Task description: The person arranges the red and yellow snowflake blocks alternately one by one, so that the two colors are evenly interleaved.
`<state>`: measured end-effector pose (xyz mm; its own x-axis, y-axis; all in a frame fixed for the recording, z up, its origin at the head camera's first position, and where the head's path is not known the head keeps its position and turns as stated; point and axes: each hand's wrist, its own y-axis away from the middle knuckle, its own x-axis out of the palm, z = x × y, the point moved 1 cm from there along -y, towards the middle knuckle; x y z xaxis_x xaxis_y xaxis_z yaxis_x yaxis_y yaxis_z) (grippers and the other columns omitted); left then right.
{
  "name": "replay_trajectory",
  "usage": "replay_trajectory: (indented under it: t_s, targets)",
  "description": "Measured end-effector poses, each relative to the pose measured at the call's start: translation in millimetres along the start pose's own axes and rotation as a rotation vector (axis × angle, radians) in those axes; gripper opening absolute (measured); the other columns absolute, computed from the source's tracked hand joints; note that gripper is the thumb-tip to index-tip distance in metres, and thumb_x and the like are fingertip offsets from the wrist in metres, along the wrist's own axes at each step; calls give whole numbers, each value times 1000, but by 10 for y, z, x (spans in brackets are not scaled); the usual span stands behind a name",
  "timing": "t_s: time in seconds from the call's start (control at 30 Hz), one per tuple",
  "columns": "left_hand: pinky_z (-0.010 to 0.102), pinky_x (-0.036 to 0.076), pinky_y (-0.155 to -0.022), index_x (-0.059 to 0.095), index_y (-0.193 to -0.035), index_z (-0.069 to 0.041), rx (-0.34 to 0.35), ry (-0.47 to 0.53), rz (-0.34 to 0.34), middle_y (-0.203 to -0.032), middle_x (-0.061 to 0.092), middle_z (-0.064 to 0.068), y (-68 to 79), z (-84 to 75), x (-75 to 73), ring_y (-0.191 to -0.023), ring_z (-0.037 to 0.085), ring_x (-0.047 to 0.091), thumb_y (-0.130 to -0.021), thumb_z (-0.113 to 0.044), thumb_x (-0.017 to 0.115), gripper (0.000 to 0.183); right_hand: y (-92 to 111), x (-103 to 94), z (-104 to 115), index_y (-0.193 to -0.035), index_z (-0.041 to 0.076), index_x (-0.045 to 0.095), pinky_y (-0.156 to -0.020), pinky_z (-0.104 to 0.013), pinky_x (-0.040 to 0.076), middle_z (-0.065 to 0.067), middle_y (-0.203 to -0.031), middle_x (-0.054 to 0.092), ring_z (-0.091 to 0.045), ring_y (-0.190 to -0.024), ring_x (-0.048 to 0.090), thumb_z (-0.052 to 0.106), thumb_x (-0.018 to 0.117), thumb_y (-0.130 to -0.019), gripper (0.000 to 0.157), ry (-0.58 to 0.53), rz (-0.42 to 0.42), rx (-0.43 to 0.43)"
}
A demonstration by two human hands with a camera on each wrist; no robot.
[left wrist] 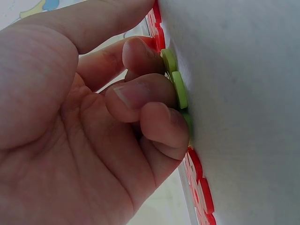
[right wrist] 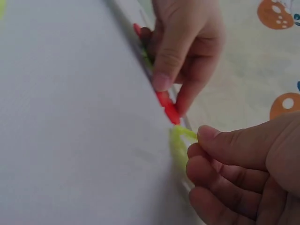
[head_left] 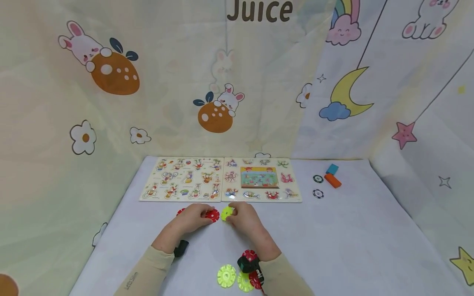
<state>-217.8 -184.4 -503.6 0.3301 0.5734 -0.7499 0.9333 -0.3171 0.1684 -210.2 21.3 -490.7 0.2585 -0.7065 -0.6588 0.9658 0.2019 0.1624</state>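
My left hand (head_left: 190,218) pinches a red notched plastic disc (head_left: 212,215) between thumb and forefinger. Another red disc (head_left: 180,211) shows past its far side. In the left wrist view its curled fingers lie against a yellow-green disc (left wrist: 180,90), between red discs (left wrist: 201,192) and more red at the top; whether these are joined is hidden. My right hand (head_left: 244,220) pinches a yellow-green disc (head_left: 226,213) by its edge, tilted up and blurred in the right wrist view, right beside the red one. Whether the two interlock I cannot tell.
Two picture puzzle boards (head_left: 185,199) lie just beyond the hands. Near my right forearm are loose yellow-green discs (head_left: 226,276) and red discs (head_left: 255,280). Farther right lie two chips (head_left: 318,193), a blue block (head_left: 332,169) and an orange block (head_left: 333,181). Printed cloth walls surround the table.
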Motion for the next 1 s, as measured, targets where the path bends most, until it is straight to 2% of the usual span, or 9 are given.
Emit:
replay_trajectory:
  t_s: [0.2,0.33,0.43,0.53,0.7,0.83,1.0]
  targets:
    - [34,37,-66,64,-123,-11,25,-34,4,-76,52,-3,0,-55,17,-75,16,46,-82,-23,73,43,17,66,-89,-124,12,61,-56,-27,41,5,-67,51,-13,-62,49,27,76,-80,49,223,-74,-41]
    - [34,41,-72,64,-123,-11,41,-88,-3,-89,60,-4,-15,-73,30,-80,15,48,-82,-24,73,44,17,48,-123,-117,14,65,-55,-28,39,5,-65,51,-13,-60,48,28,76,-79,42,292,-111,-42]
    - [36,44,-80,63,-124,-11,65,-152,-14,-107,63,-2,-19,-106,20,-88,14,51,-82,-25,73,45,13,51,-116,-113,13,66,-55,-28,39,5,-66,51,-12,-60,48,28,76,-79,38,286,-109,-48]
    - [39,44,-85,62,-125,-11,72,-180,-17,-115,62,1,-17,-178,9,-92,15,51,-82,-26,73,47,16,69,-84,-113,13,66,-54,-28,38,6,-66,51,-12,-60,48,28,75,-79,38,280,-100,-62]
    - [38,45,-77,61,-127,-14,61,-168,13,-109,64,1,-85,-343,63,-84,17,51,-80,-26,73,50,20,80,-60,-111,13,66,-53,-28,37,5,-66,51,-12,-59,47,28,76,-79,37,262,-86,-46]
    - [35,44,-70,65,-119,-11,67,-145,41,-97,64,0,-162,-455,142,-77,18,52,-80,-22,74,42,21,61,-63,-109,13,67,-53,-28,37,5,-66,51,-12,-59,47,27,76,-79,35,253,-90,-36]
    - [36,46,-76,67,-113,-8,54,-123,35,-96,63,1,-220,-515,210,-80,18,52,-79,-22,76,38,72,-5,-80,-110,10,66,-52,-28,37,5,-65,51,-12,-58,47,24,75,-79,35,208,-103,-58]
